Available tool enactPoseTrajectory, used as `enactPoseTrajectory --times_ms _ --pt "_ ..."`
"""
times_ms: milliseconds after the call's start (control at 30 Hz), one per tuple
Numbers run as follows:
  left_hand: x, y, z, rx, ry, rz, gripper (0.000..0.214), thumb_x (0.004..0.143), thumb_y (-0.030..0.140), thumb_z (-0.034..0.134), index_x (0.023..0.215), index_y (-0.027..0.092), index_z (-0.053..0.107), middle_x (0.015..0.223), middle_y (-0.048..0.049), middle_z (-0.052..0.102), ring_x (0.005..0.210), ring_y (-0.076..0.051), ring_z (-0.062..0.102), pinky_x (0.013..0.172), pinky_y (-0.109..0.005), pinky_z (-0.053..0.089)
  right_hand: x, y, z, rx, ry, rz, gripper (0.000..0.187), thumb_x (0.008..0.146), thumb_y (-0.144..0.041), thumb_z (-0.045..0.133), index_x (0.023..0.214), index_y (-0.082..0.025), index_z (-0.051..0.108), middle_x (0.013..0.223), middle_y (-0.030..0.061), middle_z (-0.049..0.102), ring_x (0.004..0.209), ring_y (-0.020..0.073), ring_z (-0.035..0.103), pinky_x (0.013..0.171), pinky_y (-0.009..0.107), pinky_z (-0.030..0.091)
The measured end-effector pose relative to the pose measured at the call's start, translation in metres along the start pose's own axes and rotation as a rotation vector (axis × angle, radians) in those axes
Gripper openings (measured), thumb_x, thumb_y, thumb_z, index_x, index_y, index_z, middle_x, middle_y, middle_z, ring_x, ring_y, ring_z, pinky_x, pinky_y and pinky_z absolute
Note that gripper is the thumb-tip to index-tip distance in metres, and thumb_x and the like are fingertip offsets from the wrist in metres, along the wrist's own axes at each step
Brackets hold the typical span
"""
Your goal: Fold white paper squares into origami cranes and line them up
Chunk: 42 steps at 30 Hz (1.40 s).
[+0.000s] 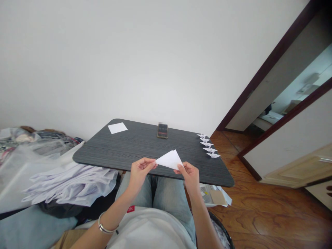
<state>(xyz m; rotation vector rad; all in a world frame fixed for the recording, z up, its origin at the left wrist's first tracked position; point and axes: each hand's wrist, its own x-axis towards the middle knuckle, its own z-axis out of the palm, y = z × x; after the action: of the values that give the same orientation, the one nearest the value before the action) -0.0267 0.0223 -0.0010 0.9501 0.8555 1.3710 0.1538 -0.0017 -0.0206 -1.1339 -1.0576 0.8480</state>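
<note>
A folded sheet of white paper (169, 159), roughly triangular, is held up between both hands above the table's front edge. My left hand (141, 169) pinches its narrow left tip between thumb and fingers. At the lower right corner, my right hand (190, 173) grips the paper, thumb on top. Several folded white paper cranes (206, 144) stand in a row along the table's right edge. A flat white sheet of paper (117, 128) lies at the back left of the table.
The dark table (135, 148) backs onto a white wall. A phone (162, 130) rests near its far edge. To the left lie heaped white cloth (70, 183) and other clothes. Papers (218, 196) sit below the table's right side, near the wooden floor (259, 207).
</note>
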Motion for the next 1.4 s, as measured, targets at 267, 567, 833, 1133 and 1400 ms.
enactPoseTrajectory --times_ms 267,567,833,1133,1400 --pt "0.001 -0.003 -0.001 0.014 0.036 0.020 0.016 0.057 0.020 0.074 0.068 0.010 0.067 0.065 -0.0026 0.069 0.060 -0.012 0.064 0.066 -0.025 0.053 0.000 0.001 0.000 -0.002 0.001 0.014 0.022 0.068 -0.036 0.065 0.061 -0.015 0.062 0.053 0.0011 0.064 0.050 0.0153 0.063 0.051 0.024 0.051" --pt "0.001 -0.003 -0.003 0.052 0.000 0.059 0.019 0.057 0.019 0.073 0.073 0.011 0.067 0.068 -0.0040 0.069 0.063 -0.015 0.064 0.066 -0.027 0.052 -0.002 0.001 0.002 0.037 0.029 0.001 0.023 0.066 -0.037 0.066 0.062 -0.015 0.063 0.053 0.0012 0.064 0.048 0.0153 0.062 0.050 0.025 0.051" --pt "-0.001 -0.002 -0.003 0.092 0.024 0.110 0.013 0.058 0.020 0.072 0.067 0.012 0.068 0.065 -0.0041 0.069 0.060 -0.015 0.063 0.064 -0.027 0.051 -0.006 -0.002 0.004 0.014 0.043 -0.046 0.022 0.069 -0.036 0.064 0.062 -0.015 0.062 0.053 0.0017 0.062 0.050 0.0156 0.061 0.051 0.026 0.051" --pt "0.000 -0.002 -0.003 0.016 0.017 0.080 0.012 0.060 0.020 0.072 0.068 0.012 0.068 0.066 -0.0036 0.069 0.061 -0.012 0.062 0.065 -0.024 0.050 -0.011 -0.002 0.009 0.040 0.059 -0.089 0.020 0.071 -0.033 0.063 0.062 -0.015 0.061 0.055 0.0005 0.061 0.050 0.0140 0.060 0.052 0.025 0.051" --pt "0.001 -0.001 -0.002 -0.034 0.041 0.015 0.014 0.058 0.021 0.073 0.066 0.012 0.066 0.065 -0.0025 0.068 0.059 -0.010 0.061 0.063 -0.022 0.050 -0.014 -0.004 0.011 -0.012 0.065 -0.123 0.021 0.072 -0.034 0.061 0.062 -0.016 0.060 0.055 0.0015 0.060 0.054 0.0156 0.059 0.054 0.027 0.050"
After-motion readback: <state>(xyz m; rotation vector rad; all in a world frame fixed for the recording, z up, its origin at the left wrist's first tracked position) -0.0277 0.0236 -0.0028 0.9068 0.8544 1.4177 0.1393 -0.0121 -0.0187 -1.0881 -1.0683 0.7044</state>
